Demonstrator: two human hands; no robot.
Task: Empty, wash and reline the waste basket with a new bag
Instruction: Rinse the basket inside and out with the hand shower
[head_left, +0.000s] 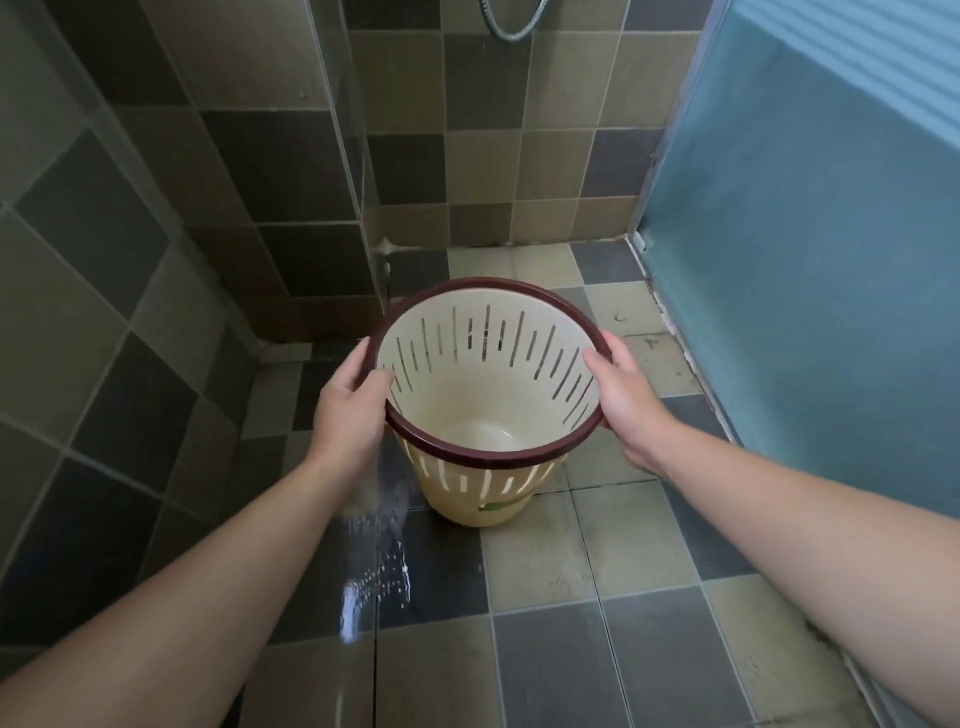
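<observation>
A cream plastic waste basket (483, 395) with slotted walls and a dark red rim is held above the tiled floor, tilted slightly toward me. It holds no bag and no rubbish; its inside bottom looks wet. My left hand (350, 402) grips the rim on the left, thumb inside the basket. My right hand (623, 395) grips the rim on the right, thumb over the edge.
A glass shower screen (343, 156) stands at the left, with its edge just behind the basket. A blue frosted door (805, 260) closes off the right side. A metal shower hose (511, 26) hangs at the top. The checkered floor (545, 571) is wet.
</observation>
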